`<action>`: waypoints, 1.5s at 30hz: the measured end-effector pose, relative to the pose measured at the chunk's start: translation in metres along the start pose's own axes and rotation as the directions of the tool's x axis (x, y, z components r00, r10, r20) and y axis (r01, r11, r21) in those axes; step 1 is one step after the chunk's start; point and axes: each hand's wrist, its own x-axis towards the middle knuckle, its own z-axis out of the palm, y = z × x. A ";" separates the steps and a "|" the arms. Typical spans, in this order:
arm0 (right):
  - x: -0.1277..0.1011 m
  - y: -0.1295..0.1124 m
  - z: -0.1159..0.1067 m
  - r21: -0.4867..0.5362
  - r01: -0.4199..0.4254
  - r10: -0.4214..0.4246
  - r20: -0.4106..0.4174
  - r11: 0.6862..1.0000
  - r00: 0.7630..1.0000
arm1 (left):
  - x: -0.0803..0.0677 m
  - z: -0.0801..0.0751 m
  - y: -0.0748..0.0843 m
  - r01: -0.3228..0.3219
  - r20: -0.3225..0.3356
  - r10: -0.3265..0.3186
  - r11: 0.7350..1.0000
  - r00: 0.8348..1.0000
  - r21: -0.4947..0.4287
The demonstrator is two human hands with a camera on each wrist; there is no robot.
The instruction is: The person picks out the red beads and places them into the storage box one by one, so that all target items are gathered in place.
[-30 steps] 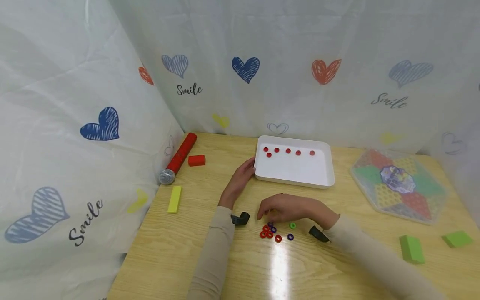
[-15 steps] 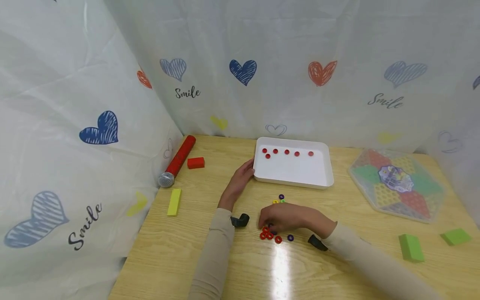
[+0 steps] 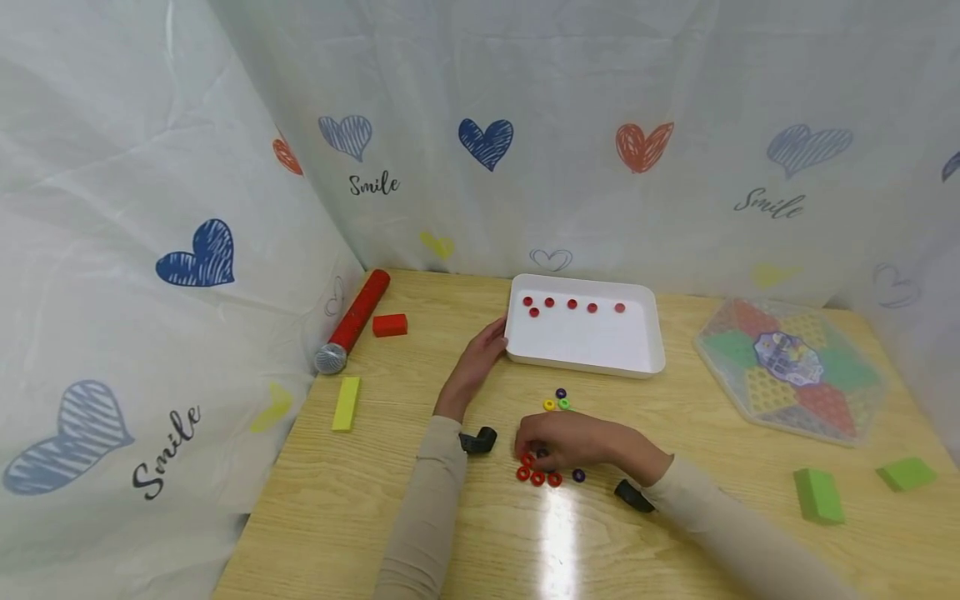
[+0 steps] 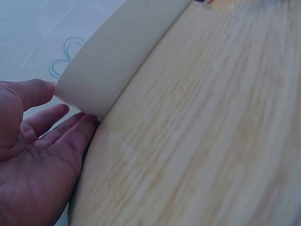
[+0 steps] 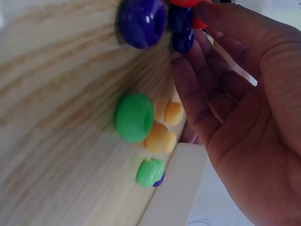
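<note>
- Left hand [image 3: 477, 362]: fingers relaxed, touching white tray [image 3: 581, 343] at its near-left corner.
- Right hand [image 3: 566, 437]: fingertips lowered at loose red rings [image 3: 537, 478]; cannot tell if one is pinched.
- Between right hand and tray's near edge: yellow ring [image 3: 549, 405], green ring [image 3: 564, 404], purple ring [image 3: 561, 392].
- Tray near far edge of surface [image 3: 427, 350]; six red beads [image 3: 572, 304] inside, toward its far edge.
- Surface's left edge: red microphone [image 3: 362, 308].
- Far-right corner: hexagonal board [image 3: 787, 358].

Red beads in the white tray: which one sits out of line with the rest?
The front-left red bead, set nearer the person; the other five red beads form a rough row behind it.
</note>
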 end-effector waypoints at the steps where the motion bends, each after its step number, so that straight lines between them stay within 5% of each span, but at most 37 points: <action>1: 0.000 0.000 0.001 -0.001 0.008 -0.008 -0.007 1.000 1.000 | 0.000 0.000 0.000 0.000 -0.002 0.000 1.000 1.000 -0.001; 19: 0.001 0.005 0.005 -0.066 0.000 -0.005 -0.082 0.998 0.997 | 0.000 0.002 0.001 0.014 -0.024 -0.013 1.000 1.000 0.016; 26: 0.001 0.008 -0.009 0.046 0.028 -0.018 -0.206 0.999 0.978 | 0.000 0.002 0.001 0.012 -0.018 -0.011 1.000 1.000 0.008; 32: 0.001 0.023 -0.036 0.098 -0.025 0.057 -0.336 0.995 0.940 | 0.000 0.000 0.002 0.005 -0.012 -0.005 1.000 1.000 0.015; 38: 0.004 0.046 -0.075 0.149 -0.163 0.215 -0.474 0.975 0.854 | 0.000 -0.001 0.002 0.011 -0.018 -0.010 1.000 1.000 0.011; 41: 0.005 0.060 -0.090 0.154 -0.244 0.288 -0.486 0.958 0.825 | 0.000 0.000 0.001 0.019 -0.012 -0.019 1.000 1.000 0.025; 45: 0.009 0.080 -0.106 0.136 -0.322 0.348 -0.455 0.937 0.820 | 0.002 0.000 0.000 0.033 -0.012 -0.033 0.999 0.999 0.031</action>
